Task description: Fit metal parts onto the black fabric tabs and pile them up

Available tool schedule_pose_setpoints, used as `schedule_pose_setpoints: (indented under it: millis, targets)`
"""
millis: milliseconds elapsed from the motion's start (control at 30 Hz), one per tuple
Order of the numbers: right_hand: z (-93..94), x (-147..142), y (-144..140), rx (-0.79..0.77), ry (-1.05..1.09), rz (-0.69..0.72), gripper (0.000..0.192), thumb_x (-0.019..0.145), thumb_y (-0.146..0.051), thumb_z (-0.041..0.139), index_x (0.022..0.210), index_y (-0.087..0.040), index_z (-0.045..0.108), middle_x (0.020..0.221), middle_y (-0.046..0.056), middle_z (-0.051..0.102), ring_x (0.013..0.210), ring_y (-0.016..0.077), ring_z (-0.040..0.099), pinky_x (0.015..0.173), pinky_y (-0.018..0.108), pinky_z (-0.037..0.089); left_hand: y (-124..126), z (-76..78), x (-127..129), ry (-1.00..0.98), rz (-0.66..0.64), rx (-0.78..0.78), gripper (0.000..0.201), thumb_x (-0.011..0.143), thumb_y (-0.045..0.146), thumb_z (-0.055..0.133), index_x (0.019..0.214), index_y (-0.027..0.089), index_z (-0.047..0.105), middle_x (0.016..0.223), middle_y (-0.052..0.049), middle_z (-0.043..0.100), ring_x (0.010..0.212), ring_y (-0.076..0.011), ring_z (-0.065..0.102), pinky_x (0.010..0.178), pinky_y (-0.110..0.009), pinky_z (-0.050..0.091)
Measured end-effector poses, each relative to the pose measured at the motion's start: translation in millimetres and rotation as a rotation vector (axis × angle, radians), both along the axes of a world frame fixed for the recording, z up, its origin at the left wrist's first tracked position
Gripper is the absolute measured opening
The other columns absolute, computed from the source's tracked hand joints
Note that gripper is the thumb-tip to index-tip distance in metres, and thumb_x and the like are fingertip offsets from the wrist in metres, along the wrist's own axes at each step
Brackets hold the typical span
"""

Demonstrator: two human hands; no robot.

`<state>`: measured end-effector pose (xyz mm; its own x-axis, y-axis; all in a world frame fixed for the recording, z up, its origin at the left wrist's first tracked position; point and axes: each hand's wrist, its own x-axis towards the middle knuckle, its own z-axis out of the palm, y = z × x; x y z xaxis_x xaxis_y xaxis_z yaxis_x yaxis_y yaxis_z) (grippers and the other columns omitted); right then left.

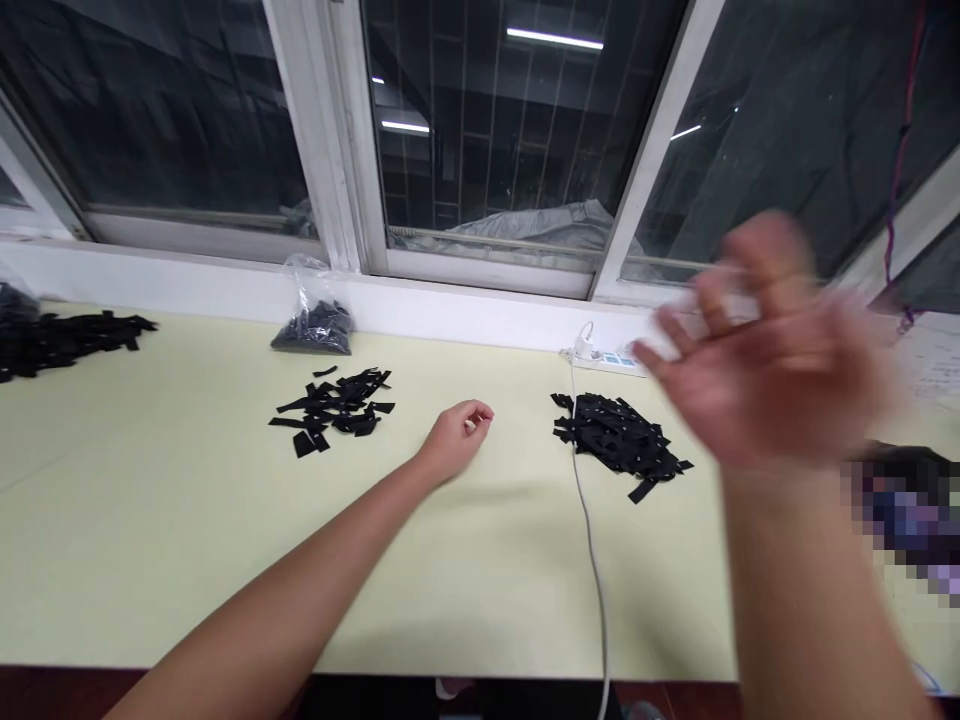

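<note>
My left hand (454,440) rests on the pale yellow table (480,570), its fingers curled toward the thumb. A small gap shows between thumb and forefinger, with nothing visible in it. To its left lies a loose pile of short black fabric strips (337,405). My right hand (780,370) is raised above the table at the right, blurred by motion. Its palm shows, the fingers are apart, and it holds nothing. Lower and to its left sits a denser heap of black strips (619,437), lying between my two hands.
A grey cable (589,530) runs across the right heap to a white power strip (611,360) by the wall. A clear plastic bag (315,325) of black pieces stands at the back. More black strips (75,335) lie far left. Windows (495,130) rise behind; someone (911,520) is partly visible right.
</note>
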<state>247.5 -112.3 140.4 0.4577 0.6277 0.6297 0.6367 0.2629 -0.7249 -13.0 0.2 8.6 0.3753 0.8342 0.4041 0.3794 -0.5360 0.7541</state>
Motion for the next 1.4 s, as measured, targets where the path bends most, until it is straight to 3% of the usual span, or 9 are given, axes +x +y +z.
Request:
schedule_pose_setpoints:
  millis: [67, 133, 300, 433, 667, 833, 967, 1167, 1400]
  targets:
    - [-27.1, -26.3, 31.4, -0.072, 0.085, 0.266, 0.05, 0.098, -0.052, 0.033, 0.116, -0.024, 0.07, 0.105, 0.008, 0.074, 0.081, 0.0173, 0.068, 0.068, 0.033, 0.05, 3.7, 9.7, -12.0, 0.16, 0.024, 0.106, 0.02, 0.092, 0.029, 0.051, 0.104, 0.02, 0.065, 0.107, -0.008, 0.069, 0.095, -0.0223, 0.064, 0.088, -0.036, 0.051]
    - [-67.5, -48.5, 55.9, -0.189, 0.037, 0.3, 0.039, 0.09, -0.047, 0.048, 0.1, -0.019, 0.073, 0.089, 0.01, 0.074, 0.075, 0.0196, 0.066, 0.068, 0.033, 0.051, 11.9, 22.3, -33.6, 0.371, 0.123, 0.218, 0.023, 0.092, 0.028, 0.051, 0.108, 0.021, 0.065, 0.116, -0.01, 0.066, 0.111, -0.027, 0.059, 0.101, -0.041, 0.045]
    - [-136.3, -72.2, 65.0, -0.412, -0.288, 0.363, 0.024, 0.088, -0.031, 0.053, 0.098, -0.023, 0.074, 0.082, 0.004, 0.073, 0.069, 0.0184, 0.064, 0.07, 0.031, 0.045, 42.9, 45.6, -110.2, 0.653, 0.742, 0.096, 0.031, 0.087, 0.029, 0.056, 0.113, 0.016, 0.064, 0.123, -0.019, 0.059, 0.123, -0.0373, 0.05, 0.102, -0.05, 0.045]
    - [-136.0, -75.8, 58.8, -0.456, -0.282, 0.388, 0.023, 0.089, -0.029, 0.052, 0.096, -0.024, 0.073, 0.083, 0.003, 0.073, 0.07, 0.0183, 0.064, 0.067, 0.029, 0.043, 57.4, 40.8, -144.5, 0.714, 0.892, -0.14, 0.038, 0.079, 0.032, 0.066, 0.112, 0.014, 0.068, 0.123, -0.023, 0.06, 0.12, -0.0468, 0.052, 0.09, -0.059, 0.049]
    - [-131.0, -71.5, 64.3, -0.442, -0.225, 0.403, 0.02, 0.087, -0.028, 0.053, 0.088, -0.024, 0.073, 0.077, 0.002, 0.072, 0.065, 0.0168, 0.061, 0.066, 0.029, 0.042, 63.9, 23.5, -138.4, 0.689, 0.876, -0.147, 0.023, 0.084, 0.024, 0.055, 0.098, 0.019, 0.073, 0.11, -0.016, 0.071, 0.106, -0.0396, 0.063, 0.086, -0.053, 0.049]
    - [-128.2, -76.8, 66.1, -0.42, -0.253, 0.452, 0.02, 0.087, -0.025, 0.053, 0.087, -0.023, 0.072, 0.078, 0.002, 0.072, 0.066, 0.0162, 0.06, 0.066, 0.028, 0.041, 58.8, 26.0, -131.2, 0.675, 0.892, -0.035, 0.026, 0.09, 0.027, 0.046, 0.096, 0.02, 0.07, 0.11, -0.015, 0.068, 0.106, -0.0363, 0.062, 0.086, -0.049, 0.047]
    - [-128.9, -84.7, 64.5, -0.414, -0.256, 0.462, 0.02, 0.087, -0.023, 0.053, 0.088, -0.023, 0.072, 0.08, 0.001, 0.072, 0.067, 0.0155, 0.059, 0.067, 0.028, 0.04, 48.5, 38.1, -120.8, 0.446, 0.913, 0.314, 0.031, 0.098, 0.031, 0.038, 0.108, 0.018, 0.065, 0.118, -0.014, 0.065, 0.115, -0.0318, 0.058, 0.095, -0.044, 0.043]
    - [-129.1, -86.2, 63.5, -0.405, -0.235, 0.45, 0.021, 0.09, -0.024, 0.051, 0.089, -0.022, 0.072, 0.077, 0.001, 0.07, 0.068, 0.0148, 0.059, 0.068, 0.027, 0.041, 33.6, 42.1, -77.1, 0.008, 0.589, 0.388, 0.023, 0.1, 0.031, 0.04, 0.113, 0.019, 0.054, 0.098, -0.005, 0.07, 0.08, -0.0187, 0.065, 0.079, -0.032, 0.048]
    - [-127.9, -92.7, 62.1, -0.412, 0.057, 0.568, 0.036, 0.092, -0.039, 0.054, 0.121, -0.02, 0.063, 0.095, 0.004, 0.071, 0.067, 0.0143, 0.062, 0.066, 0.028, 0.047, -4.4, 10.9, -4.1, 0.096, -0.03, 0.147, 0.02, 0.1, 0.033, 0.043, 0.102, 0.02, 0.059, 0.085, -0.001, 0.067, 0.074, -0.0154, 0.06, 0.07, -0.027, 0.045]
